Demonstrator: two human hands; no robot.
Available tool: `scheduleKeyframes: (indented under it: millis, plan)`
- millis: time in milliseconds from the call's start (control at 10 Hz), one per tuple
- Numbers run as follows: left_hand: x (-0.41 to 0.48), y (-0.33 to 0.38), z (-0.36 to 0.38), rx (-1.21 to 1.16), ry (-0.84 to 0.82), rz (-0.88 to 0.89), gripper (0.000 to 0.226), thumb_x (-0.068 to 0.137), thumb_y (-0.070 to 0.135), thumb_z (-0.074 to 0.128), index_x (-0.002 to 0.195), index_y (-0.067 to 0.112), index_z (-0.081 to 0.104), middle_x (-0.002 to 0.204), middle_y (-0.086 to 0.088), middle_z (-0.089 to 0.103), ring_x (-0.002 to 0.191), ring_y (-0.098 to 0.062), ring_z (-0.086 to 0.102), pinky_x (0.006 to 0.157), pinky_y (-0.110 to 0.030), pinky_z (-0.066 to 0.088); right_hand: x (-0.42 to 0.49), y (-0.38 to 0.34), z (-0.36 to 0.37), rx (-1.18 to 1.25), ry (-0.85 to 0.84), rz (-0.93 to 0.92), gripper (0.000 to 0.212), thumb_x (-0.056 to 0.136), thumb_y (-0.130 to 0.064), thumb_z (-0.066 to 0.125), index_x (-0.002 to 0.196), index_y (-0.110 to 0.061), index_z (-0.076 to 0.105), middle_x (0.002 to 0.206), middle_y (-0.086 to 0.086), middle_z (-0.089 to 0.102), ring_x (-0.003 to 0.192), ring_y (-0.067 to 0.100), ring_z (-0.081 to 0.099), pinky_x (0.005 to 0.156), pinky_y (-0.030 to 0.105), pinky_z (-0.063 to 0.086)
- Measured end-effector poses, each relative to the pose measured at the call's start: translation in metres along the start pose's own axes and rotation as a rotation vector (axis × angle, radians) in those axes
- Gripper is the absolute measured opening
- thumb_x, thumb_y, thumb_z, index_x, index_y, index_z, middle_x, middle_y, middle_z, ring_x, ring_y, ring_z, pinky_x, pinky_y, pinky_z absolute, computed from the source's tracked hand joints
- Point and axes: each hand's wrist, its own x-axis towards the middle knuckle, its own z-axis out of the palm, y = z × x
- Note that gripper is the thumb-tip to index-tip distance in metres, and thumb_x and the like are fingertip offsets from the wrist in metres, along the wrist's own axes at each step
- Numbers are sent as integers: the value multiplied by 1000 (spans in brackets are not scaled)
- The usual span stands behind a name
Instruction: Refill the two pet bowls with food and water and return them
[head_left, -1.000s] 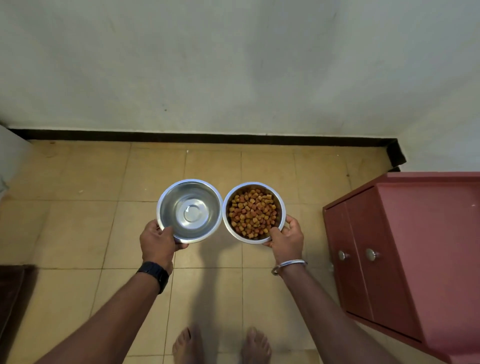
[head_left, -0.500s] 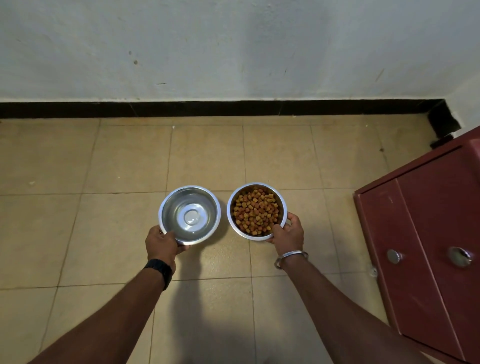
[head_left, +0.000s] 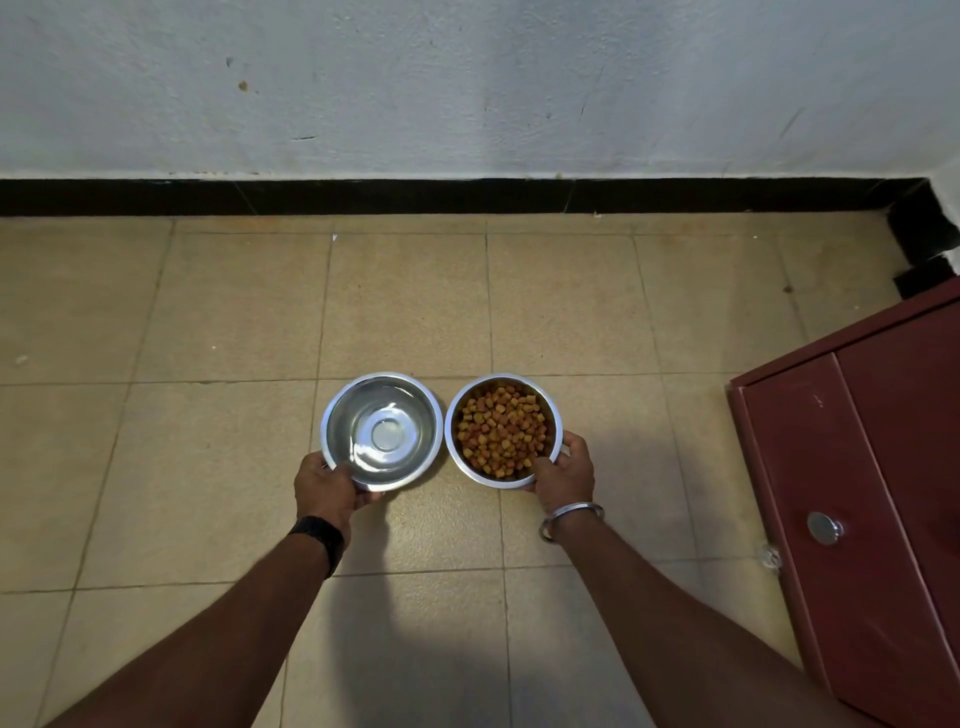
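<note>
- Left hand clamps the near rim of the water bowl, thumb over the lip, fingers tucked under
- Right hand grips the near-right rim of the food bowl, thumb inside the edge beside the kibble
- The two bowls sit side by side ahead of the knuckles, rims just about touching between the grips; can't tell whether they're resting on the floor or a shade above it
- Open tile beyond both grips, running clear to the black skirting under the white wall
- Plenty of bare floor outboard of the left hand; outboard of the right, a red cabinet with a round knob stands well apart from the food bowl
- Beige square tiles, dull grout lines, a shadow falling under the forearms
- Both bowls round, no long axis, mouths facing straight up and level; water shimmers in the left one
- Watch on the left wrist, metal bangle on the right
</note>
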Motion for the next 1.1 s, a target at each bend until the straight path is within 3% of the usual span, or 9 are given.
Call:
scheduleKeyframes:
  millis: [400,600,700,800,1000,1100]
  plan:
    - [8,-6,-2,-14,-18,-5,27,96,-7,58,111,14,62,99,-20,72,73,-32,73,47,-32,62,2,7,1,-48,-8,10,47,90,9,66,133,-10,59,124,20,73,113,41,73,93,65,62]
    - [-2,-3,-7,-70,-95,-40,29,101,3,66,128,11,59,106,-21,72,76,-32,75,50,-35,63,-7,2,-7,-23,-54,59,45,96,-4,72,135,-16,52,121,12,68,106,35,74,78,50,68]
    - [-20,6,-16,-2,-109,-51,51,103,19,71,148,12,48,110,-26,73,78,-35,73,66,-43,65,-22,-12,-16,-102,-43,32,52,95,-10,76,140,-15,49,110,4,66,104,30,71,86,45,61]
    - [-43,21,-28,49,-111,-30,65,103,22,71,158,14,37,126,-22,68,85,-37,72,74,-46,61,-44,-30,-26,-173,-27,-30,53,94,-9,77,141,-12,51,106,-1,63,102,24,65,85,31,47]
    - [-125,88,-65,139,-152,56,61,104,19,68,157,14,38,144,-17,58,90,-36,72,74,-44,60,-123,-102,-57,-185,-98,-96,54,96,-7,72,145,-13,51,138,14,66,116,30,68,99,38,54]
    - [-182,141,-86,179,-162,101,60,104,19,68,157,14,40,147,-16,56,91,-35,73,75,-44,60,-170,-156,-80,-173,-136,-120,53,97,-6,71,146,-11,52,141,17,66,116,34,69,104,43,56]
